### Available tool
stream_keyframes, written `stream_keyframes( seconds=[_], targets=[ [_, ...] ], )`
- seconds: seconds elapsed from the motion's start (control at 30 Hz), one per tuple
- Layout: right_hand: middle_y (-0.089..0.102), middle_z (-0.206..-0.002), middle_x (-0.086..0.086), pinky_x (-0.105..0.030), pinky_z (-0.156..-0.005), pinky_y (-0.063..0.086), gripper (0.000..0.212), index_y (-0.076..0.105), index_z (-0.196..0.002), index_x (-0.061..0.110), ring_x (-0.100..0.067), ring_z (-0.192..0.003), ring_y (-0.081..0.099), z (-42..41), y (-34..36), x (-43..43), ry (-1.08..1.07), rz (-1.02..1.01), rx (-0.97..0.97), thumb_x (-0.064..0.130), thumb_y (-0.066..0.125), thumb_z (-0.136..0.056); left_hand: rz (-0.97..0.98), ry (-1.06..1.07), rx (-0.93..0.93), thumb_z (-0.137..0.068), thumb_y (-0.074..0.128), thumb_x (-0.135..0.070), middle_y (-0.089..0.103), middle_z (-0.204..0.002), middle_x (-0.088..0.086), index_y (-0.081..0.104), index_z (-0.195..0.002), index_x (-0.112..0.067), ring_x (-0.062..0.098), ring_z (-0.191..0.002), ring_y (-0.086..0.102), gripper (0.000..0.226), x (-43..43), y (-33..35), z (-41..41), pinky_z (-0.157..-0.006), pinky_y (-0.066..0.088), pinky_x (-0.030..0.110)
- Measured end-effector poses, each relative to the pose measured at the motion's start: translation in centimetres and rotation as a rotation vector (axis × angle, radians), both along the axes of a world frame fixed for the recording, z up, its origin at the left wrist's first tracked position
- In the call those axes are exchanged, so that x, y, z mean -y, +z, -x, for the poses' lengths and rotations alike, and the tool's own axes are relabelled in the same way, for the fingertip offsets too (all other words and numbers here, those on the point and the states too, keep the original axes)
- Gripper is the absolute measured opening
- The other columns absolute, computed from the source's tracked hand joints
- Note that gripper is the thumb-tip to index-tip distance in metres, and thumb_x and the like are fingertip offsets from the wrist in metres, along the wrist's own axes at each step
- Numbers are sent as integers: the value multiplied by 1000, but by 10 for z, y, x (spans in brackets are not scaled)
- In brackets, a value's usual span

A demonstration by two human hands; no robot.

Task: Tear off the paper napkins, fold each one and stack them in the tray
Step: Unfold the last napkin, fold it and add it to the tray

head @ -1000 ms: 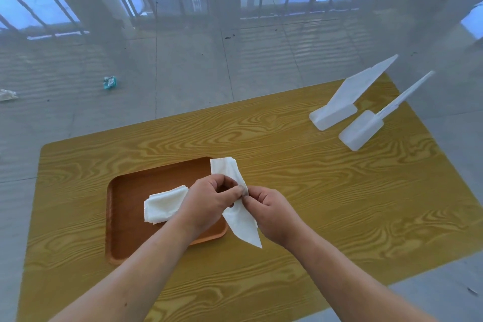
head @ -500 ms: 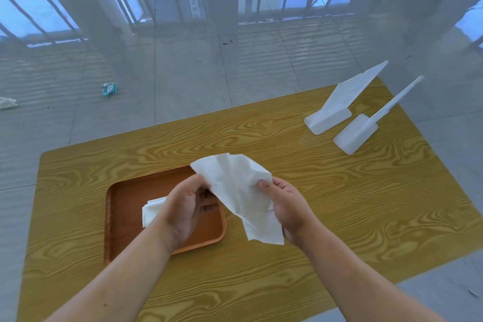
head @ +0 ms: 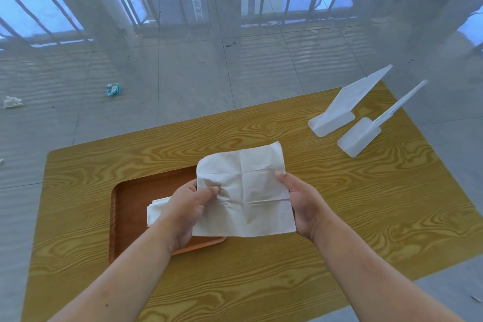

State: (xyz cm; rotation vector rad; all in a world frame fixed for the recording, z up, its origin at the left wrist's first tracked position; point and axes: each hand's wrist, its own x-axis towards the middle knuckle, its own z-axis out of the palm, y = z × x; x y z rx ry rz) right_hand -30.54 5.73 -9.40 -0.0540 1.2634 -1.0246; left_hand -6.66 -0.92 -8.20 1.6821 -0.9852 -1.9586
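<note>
an unfolded napkin (head: 245, 191) is held spread just above the tray (head: 125, 206), pinched at its edges by left hand (head: 190, 204) and right hand (head: 300, 204), forearms angled inward; folded napkins (head: 156, 210) lie in the tray.

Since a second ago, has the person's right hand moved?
Yes. The right hand has moved rightward, away from the tray and the left hand, spreading the napkin open.

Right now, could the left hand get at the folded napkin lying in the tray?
Probably yes. The folded napkin lies in the tray just beside the left hand. But that hand pinches the open napkin, which the right hand also holds, so it would have to let go first.
</note>
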Motion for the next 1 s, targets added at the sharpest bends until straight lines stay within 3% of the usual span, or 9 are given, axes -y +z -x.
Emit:
stream_keyframes(
  seconds=[0.13, 0.27, 0.33, 0.43, 0.5, 0.57, 0.67, 0.83, 1.0],
  targets=[
    [83, -115, -7, -43, -77, 65, 25, 74, -123, 19, -27, -100, 80, -10, 3, 4, 83, 41, -221, 22, 54, -109, 207, -108, 190, -106, 57, -27, 85, -98, -4, 83, -97, -33, 24, -95, 77, 28, -1, 4, 2, -78, 57, 36],
    [83, -114, -1, -41, -91, 60, 28, 77, -119, 26, -25, -109, 77, -38, 8, 6, 219, 90, -296, 29, 51, -111, 330, -266, 175, -110, 50, -30, 79, -107, 3, 80, -99, -31, 17, -95, 72, 32, -9, 9, 21, -83, 54, 32],
    [81, -122, -7, -48, -101, 58, 35, 74, -126, 21, -29, -116, 75, -51, 8, 7, 230, 100, -186, 40, 50, -111, 381, -414, 221, -109, 49, -36, 63, -125, -5, 73, -122, -32, 3, -110, 59, 28, -14, 6, 31, -92, 48, 23],
    [78, -129, -12, -58, -109, 53, 49, 72, -133, 17, -34, -121, 73, -56, 8, 9, 185, 59, -51, 54, 55, -105, 339, -554, 226, -95, 48, -54, 54, -140, -16, 54, -151, -33, -1, -128, 50, 60, -16, 11, 31, -98, 39, 15],
    [78, -127, -15, -57, -105, 57, 46, 69, -134, 15, -37, -119, 74, -54, 5, 8, 157, 42, -26, 48, 62, -104, 327, -512, 149, -89, 48, -58, 71, -129, -13, 71, -132, -38, 9, -122, 63, 53, -17, 14, 25, -104, 50, 34],
    [80, -120, -14, -54, -93, 63, 32, 67, -134, 14, -36, -110, 77, -51, 2, 8, 122, 19, -39, 27, 65, -104, 412, -372, 157, -86, 51, -60, 79, -104, -8, 79, -104, -40, 13, -97, 71, 39, -16, 13, 18, -90, 58, 47],
    [81, -117, -14, -61, -93, 62, 31, 68, -131, 17, -39, -108, 77, -47, 2, 11, 105, 15, -45, 7, 60, -103, 644, -255, 426, -82, 59, -65, 67, -104, -16, 67, -104, -45, 4, -89, 64, 31, -10, 8, 4, -74, 53, 28],
    [79, -124, -15, -50, -80, 64, 37, 65, -135, 20, -31, -99, 78, -44, 12, 17, 132, 109, -18, 5, 59, -101, 216, -244, 150, -69, 85, -61, 78, -108, -3, 40, -140, -46, 12, -93, 77, 86, 0, 9, -2, -70, 58, 24],
    [77, -129, -9, -44, -84, 65, 65, 53, -146, 26, -27, -107, 78, -46, 19, 20, 221, 212, -42, 6, 70, -87, 220, -194, 100, -87, 87, -23, 84, -101, -5, 40, -149, -39, 16, -94, 81, 79, 1, 7, 4, -80, 64, 38]
  ],
)
